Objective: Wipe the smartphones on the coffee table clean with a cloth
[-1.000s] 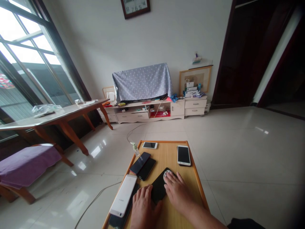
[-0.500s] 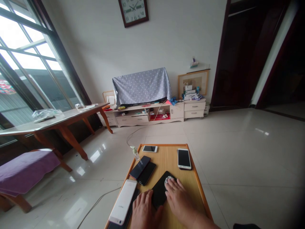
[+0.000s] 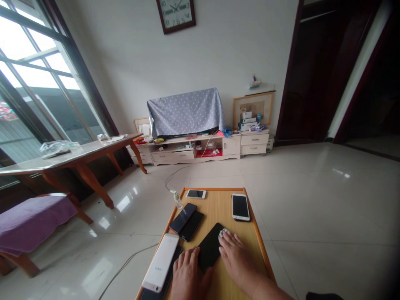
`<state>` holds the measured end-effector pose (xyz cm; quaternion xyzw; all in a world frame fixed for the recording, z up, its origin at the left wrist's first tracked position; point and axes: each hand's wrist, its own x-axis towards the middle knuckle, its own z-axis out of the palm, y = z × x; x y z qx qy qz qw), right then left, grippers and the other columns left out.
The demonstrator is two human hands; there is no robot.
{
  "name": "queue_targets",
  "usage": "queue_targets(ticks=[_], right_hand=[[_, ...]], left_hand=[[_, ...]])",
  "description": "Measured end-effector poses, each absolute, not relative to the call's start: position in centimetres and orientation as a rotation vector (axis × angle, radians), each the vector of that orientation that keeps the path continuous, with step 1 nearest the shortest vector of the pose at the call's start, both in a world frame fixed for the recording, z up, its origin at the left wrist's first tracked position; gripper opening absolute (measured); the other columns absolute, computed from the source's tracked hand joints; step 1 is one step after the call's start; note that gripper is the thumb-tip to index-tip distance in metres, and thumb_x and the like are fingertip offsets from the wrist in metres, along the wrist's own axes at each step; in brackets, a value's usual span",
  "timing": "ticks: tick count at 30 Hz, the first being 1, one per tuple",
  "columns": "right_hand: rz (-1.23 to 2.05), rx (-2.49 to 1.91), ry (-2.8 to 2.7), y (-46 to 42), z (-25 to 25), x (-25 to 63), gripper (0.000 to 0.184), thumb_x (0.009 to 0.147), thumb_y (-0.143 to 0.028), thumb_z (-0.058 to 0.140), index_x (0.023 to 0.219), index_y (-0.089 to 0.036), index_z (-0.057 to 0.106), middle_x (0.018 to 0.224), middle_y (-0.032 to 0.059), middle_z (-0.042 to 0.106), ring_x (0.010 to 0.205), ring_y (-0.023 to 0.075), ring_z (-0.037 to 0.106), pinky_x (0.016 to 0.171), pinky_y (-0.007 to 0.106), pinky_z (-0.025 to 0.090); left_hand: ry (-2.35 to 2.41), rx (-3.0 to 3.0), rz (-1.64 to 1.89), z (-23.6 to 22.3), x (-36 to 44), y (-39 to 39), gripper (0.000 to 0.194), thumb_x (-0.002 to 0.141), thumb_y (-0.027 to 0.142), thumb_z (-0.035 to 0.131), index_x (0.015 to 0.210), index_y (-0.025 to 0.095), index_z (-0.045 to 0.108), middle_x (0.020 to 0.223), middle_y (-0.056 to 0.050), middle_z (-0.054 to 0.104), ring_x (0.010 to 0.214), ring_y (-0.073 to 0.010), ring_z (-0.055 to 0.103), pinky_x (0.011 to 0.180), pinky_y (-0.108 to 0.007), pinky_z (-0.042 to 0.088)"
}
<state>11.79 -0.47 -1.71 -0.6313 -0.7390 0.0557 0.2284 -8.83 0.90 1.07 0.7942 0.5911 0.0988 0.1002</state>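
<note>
A black smartphone [image 3: 210, 246] lies flat and slanted on the small wooden table [image 3: 215, 204]. My left hand [image 3: 187, 273] grips its lower left end, with the fingers at one edge and the thumb at the near edge. Beneath the fingertips of my right hand [image 3: 236, 258] is a small white wipe [image 3: 222, 234], pressed at the phone's upper right edge. To the left, a dark phone [image 3: 183, 218] overlaps a black phone [image 3: 193, 227]. Nearer to me, a white phone [image 3: 161, 262] rests face down, partly over another dark one.
A clear pump bottle [image 3: 177, 200] stands at the table's far left edge. Two white phones lie farther back, one [image 3: 196, 194] at the far edge and one [image 3: 240, 207] at the right, on top of something dark. A cable [image 3: 128, 260] runs over the floor.
My right hand has slid slightly right with the wipe, from the phone's surface out to its right edge. My left hand stays at the phone's lower end.
</note>
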Motion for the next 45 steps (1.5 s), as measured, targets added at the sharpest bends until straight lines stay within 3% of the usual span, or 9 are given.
queue_targets(ticks=[10, 18, 24, 29, 33, 38, 45], right_hand=[[0.254, -1.524, -2.164, -2.6, -3.2, 8.7, 0.046, 0.102, -0.037, 0.044, 0.141, -0.019, 0.059, 0.147, 0.0109, 0.054, 0.136, 0.0282, 0.052, 0.116, 0.043, 0.041], [0.205, -1.732, -2.019, -0.8, -1.7, 11.0, 0.048, 0.104, -0.035, 0.037, 0.142, -0.015, 0.057, 0.149, 0.0150, 0.051, 0.140, 0.0309, 0.046, 0.118, 0.051, 0.037], [0.243, -1.456, -2.214, -2.3, -3.1, 8.0, 0.045, 0.102, -0.041, 0.045, 0.136, -0.018, 0.063, 0.143, 0.0122, 0.058, 0.132, 0.0302, 0.056, 0.114, 0.046, 0.044], [0.179, -1.685, -2.035, -0.6, -1.4, 10.6, 0.046, 0.105, -0.039, 0.037, 0.139, -0.019, 0.061, 0.147, 0.0135, 0.055, 0.138, 0.0295, 0.049, 0.118, 0.051, 0.036], [0.152, -1.705, -2.010, -0.5, -1.6, 10.3, 0.047, 0.104, -0.039, 0.039, 0.140, -0.017, 0.060, 0.147, 0.0146, 0.055, 0.139, 0.0303, 0.048, 0.118, 0.050, 0.037], [0.251, -1.473, -2.171, -1.7, -2.6, 7.6, 0.044, 0.101, -0.040, 0.047, 0.136, -0.020, 0.063, 0.142, 0.0109, 0.059, 0.132, 0.0296, 0.056, 0.116, 0.047, 0.041], [0.159, -1.726, -1.999, 0.5, -0.8, 10.5, 0.046, 0.105, -0.038, 0.037, 0.139, -0.018, 0.060, 0.146, 0.0146, 0.056, 0.138, 0.0295, 0.049, 0.118, 0.053, 0.035]], left_hand=[[1.728, 2.314, 0.234, 1.2, -9.0, 1.0, 0.063, 0.083, 0.043, 0.055, 0.142, 0.021, 0.053, 0.147, -0.010, 0.054, 0.134, -0.0284, 0.046, 0.112, -0.041, 0.031], [1.733, 2.324, 0.302, 1.0, -9.1, 1.0, 0.063, 0.084, 0.050, 0.054, 0.139, 0.022, 0.055, 0.143, -0.010, 0.057, 0.132, -0.0300, 0.047, 0.111, -0.042, 0.032], [1.729, 2.318, 0.219, 0.7, -9.4, 1.4, 0.064, 0.079, 0.034, 0.055, 0.141, 0.022, 0.053, 0.145, -0.009, 0.056, 0.133, -0.0274, 0.047, 0.111, -0.038, 0.031], [1.712, 2.338, 0.324, 0.6, -9.4, 1.1, 0.062, 0.084, 0.049, 0.054, 0.140, 0.022, 0.055, 0.143, -0.010, 0.057, 0.133, -0.0301, 0.047, 0.112, -0.042, 0.031], [1.722, 2.327, 0.304, 0.7, -9.5, 1.2, 0.063, 0.083, 0.048, 0.056, 0.140, 0.022, 0.055, 0.143, -0.010, 0.057, 0.133, -0.0305, 0.047, 0.112, -0.043, 0.031], [1.720, 2.314, 0.235, 0.7, -9.5, 1.4, 0.064, 0.078, 0.035, 0.056, 0.141, 0.022, 0.055, 0.145, -0.009, 0.056, 0.132, -0.0278, 0.048, 0.112, -0.039, 0.031], [1.725, 2.314, 0.319, 1.2, -9.4, 1.1, 0.062, 0.081, 0.047, 0.057, 0.138, 0.023, 0.057, 0.141, -0.010, 0.058, 0.132, -0.0304, 0.048, 0.111, -0.042, 0.031]])
